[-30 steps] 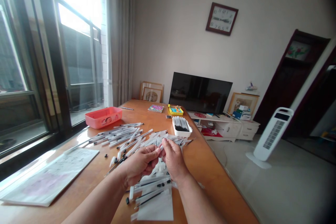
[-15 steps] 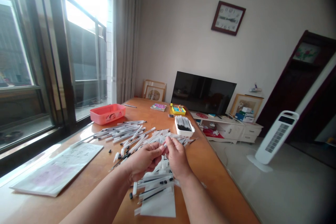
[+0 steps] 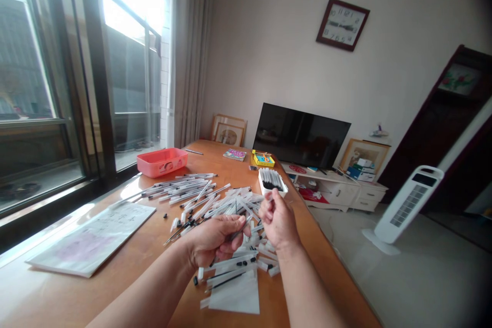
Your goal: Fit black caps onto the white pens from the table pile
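1. Room: pale wall, wall clock point(image 3: 343, 24) upper right of frame, TV point(image 3: 302, 136) right of centre, white tower fan point(image 3: 409, 205) far right; window point(image 3: 130, 61) and curtain point(image 3: 192, 51) upper left.
2. Surface: orange-brown table point(image 3: 146, 261), running from bottom of frame up to the middle.
3. Left hand point(image 3: 215, 238), just below frame centre: thumb and fingers pinched on a thin pen part point(image 3: 247, 222); exact type too small to tell.
4. Right hand point(image 3: 280, 218), right of it, apart from left hand: fingers curled in, tips near the white box; can't tell if they grip anything.
5. White box point(image 3: 284, 191), right of centre: packed with clear tubes, black at near ends.
6. Loose pen parts point(image 3: 184, 189) scattered mid-frame, more under the hands, some across a white sheet point(image 3: 238, 297) at lower centre.
7. Red bin point(image 3: 161, 165), left of centre; booklet point(image 3: 92, 238) lower left.
8. Yellow box point(image 3: 263, 160) and magazine point(image 3: 234, 154), table's far end.
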The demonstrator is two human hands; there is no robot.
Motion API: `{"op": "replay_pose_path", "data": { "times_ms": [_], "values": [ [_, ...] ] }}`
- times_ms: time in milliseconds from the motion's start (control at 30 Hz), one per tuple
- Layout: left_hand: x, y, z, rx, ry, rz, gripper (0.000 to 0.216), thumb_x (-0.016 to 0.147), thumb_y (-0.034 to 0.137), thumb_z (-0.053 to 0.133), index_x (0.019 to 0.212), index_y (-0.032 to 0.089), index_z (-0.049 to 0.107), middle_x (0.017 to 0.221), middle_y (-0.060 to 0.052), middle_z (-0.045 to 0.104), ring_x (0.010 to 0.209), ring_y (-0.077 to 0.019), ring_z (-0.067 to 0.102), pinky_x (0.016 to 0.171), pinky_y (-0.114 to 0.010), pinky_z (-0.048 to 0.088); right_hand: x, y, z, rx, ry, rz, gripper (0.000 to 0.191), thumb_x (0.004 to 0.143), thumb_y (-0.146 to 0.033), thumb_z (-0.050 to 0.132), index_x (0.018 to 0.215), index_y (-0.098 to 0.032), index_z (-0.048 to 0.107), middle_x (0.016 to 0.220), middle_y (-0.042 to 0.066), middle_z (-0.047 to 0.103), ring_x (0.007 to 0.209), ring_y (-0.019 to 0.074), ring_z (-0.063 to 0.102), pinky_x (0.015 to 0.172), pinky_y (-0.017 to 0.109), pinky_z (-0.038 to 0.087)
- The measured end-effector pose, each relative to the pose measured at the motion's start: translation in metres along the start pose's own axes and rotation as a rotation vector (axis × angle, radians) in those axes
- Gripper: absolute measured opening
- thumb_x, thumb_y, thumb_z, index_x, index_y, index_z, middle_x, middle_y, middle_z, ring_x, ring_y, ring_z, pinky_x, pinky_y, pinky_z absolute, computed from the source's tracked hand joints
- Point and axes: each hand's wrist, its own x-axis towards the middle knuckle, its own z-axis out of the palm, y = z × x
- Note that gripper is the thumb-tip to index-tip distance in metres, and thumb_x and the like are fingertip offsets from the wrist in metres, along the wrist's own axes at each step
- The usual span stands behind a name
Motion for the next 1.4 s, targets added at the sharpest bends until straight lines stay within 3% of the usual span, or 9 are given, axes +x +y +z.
{"op": "replay_pose_path", "data": {
  "times_ms": [133, 333, 500, 667, 800, 967, 1100, 1233, 1400],
  "values": [
    [0.001, -0.002, -0.003, -0.058, 0.088, 0.071, 0.030, 0.091, 0.046, 0.067, 0.093, 0.016, 0.064, 0.058, 0.004, 0.050, 0.042, -0.0044, 0.026, 0.039, -0.018, 0.015, 0.011, -0.005, -0.017, -0.161, 0.128, -0.070, 0.038, 0.085, -0.057, 0.069, 0.078, -0.019, 0.064, 0.058, -0.006, 0.043, 0.046, 0.0080, 0.026, 0.043, 0.024, 0.018],
    [0.003, 0.006, -0.016, -0.168, 0.188, 0.154, 0.028, 0.095, 0.038, 0.061, 0.107, 0.013, 0.067, 0.069, 0.002, 0.054, 0.046, -0.0044, 0.037, 0.041, -0.016, 0.027, 0.007, 0.016, -0.018, -0.716, -0.068, -0.072, 0.030, 0.086, -0.043, 0.061, 0.071, -0.019, 0.068, 0.059, -0.003, 0.053, 0.059, 0.0150, 0.047, 0.056, 0.026, 0.035],
    [0.007, 0.008, -0.025, -0.333, 0.256, 0.183, 0.018, 0.094, 0.026, 0.061, 0.107, 0.013, 0.065, 0.077, -0.001, 0.062, 0.056, -0.0075, 0.055, 0.050, -0.016, 0.044, 0.007, 0.021, -0.018, -0.860, -0.160, -0.102, 0.027, 0.085, -0.041, 0.061, 0.072, -0.019, 0.069, 0.063, -0.003, 0.056, 0.063, 0.0157, 0.047, 0.059, 0.026, 0.035],
    [0.010, 0.008, -0.031, -0.374, 0.285, 0.279, 0.019, 0.096, 0.022, 0.060, 0.112, 0.016, 0.064, 0.095, -0.008, 0.073, 0.076, -0.0154, 0.070, 0.069, -0.025, 0.056, 0.001, 0.023, -0.010, -0.775, -0.163, -0.055, 0.026, 0.087, -0.040, 0.061, 0.072, -0.019, 0.066, 0.062, -0.004, 0.056, 0.061, 0.0145, 0.047, 0.059, 0.025, 0.036],
    [0.010, 0.007, -0.029, -0.324, 0.342, 0.288, 0.024, 0.095, 0.029, 0.063, 0.116, 0.019, 0.065, 0.108, -0.008, 0.076, 0.089, -0.0185, 0.071, 0.077, -0.028, 0.055, -0.014, 0.025, 0.005, -0.678, -0.286, 0.064, 0.039, 0.091, -0.051, 0.061, 0.068, -0.019, 0.062, 0.060, -0.003, 0.055, 0.054, 0.0119, 0.041, 0.054, 0.025, 0.031],
    [0.012, 0.001, -0.022, -0.209, 0.300, 0.301, 0.036, 0.088, 0.036, 0.074, 0.119, 0.020, 0.068, 0.121, -0.011, 0.073, 0.094, -0.0202, 0.069, 0.073, -0.026, 0.050, -0.027, 0.023, 0.022, -0.561, -0.439, 0.104, 0.038, 0.089, -0.053, 0.068, 0.079, -0.017, 0.068, 0.062, -0.004, 0.053, 0.055, 0.0106, 0.040, 0.052, 0.024, 0.029],
    [0.012, -0.002, -0.017, -0.026, 0.369, 0.336, 0.048, 0.088, 0.054, 0.069, 0.120, 0.018, 0.069, 0.116, -0.012, 0.073, 0.098, -0.0226, 0.067, 0.075, -0.028, 0.047, -0.022, 0.018, 0.020, -0.418, -0.265, 0.185, 0.037, 0.083, -0.052, 0.074, 0.075, -0.018, 0.061, 0.060, -0.004, 0.055, 0.047, 0.0078, 0.037, 0.045, 0.022, 0.022],
    [0.011, -0.003, -0.011, 0.270, 0.472, 0.380, 0.051, 0.090, 0.065, 0.058, 0.102, 0.017, 0.070, 0.097, -0.009, 0.073, 0.086, -0.0212, 0.064, 0.071, -0.028, 0.044, -0.013, 0.012, 0.013, -0.175, -0.067, 0.175, 0.035, 0.077, -0.047, 0.080, 0.078, -0.018, 0.060, 0.063, -0.002, 0.063, 0.046, 0.0074, 0.042, 0.044, 0.021, 0.027],
    [0.016, -0.005, -0.001, 0.462, 0.369, 0.496, 0.039, 0.087, 0.057, 0.067, 0.085, 0.018, 0.065, 0.081, -0.003, 0.066, 0.072, -0.0166, 0.056, 0.067, -0.028, 0.044, -0.007, 0.013, 0.009, -0.072, -0.041, 0.142, 0.034, 0.076, -0.045, 0.082, 0.076, -0.018, 0.062, 0.065, 0.000, 0.066, 0.045, 0.0076, 0.043, 0.044, 0.022, 0.032]
  ]
}}
